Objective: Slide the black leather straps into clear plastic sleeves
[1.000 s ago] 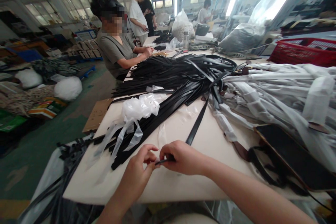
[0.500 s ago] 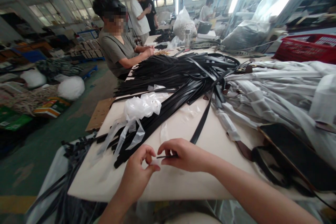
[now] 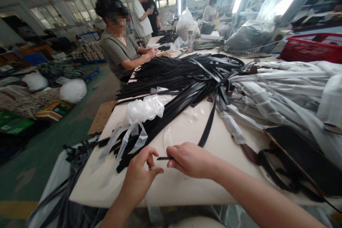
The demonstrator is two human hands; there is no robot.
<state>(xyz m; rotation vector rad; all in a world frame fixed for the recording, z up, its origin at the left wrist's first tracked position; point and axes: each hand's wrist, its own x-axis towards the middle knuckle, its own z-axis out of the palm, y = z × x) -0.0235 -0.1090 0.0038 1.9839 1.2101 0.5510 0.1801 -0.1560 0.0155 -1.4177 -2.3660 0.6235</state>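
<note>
Black strap [image 3: 207, 128] is running down from the heaped bundle [image 3: 181, 74] beyond the right hand [image 3: 191, 160], which is pinching a thin end [image 3: 163, 158] steady, while the left hand [image 3: 140, 174] is curling open just beside it, apart.

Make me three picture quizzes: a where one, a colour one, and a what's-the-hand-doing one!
1. Where is the crumpled clear plastic? A on the floor; B on the black straps; C on a chair.
2. What colour is the crate at the far right? A blue; B green; C red.
3. What does the right hand do with the thin black strap? A holds it; B cuts it; C ties it.

1 B: it lies on top of them.
2 C: its sides show red.
3 A: the strap sticks out from its fingers.
</note>
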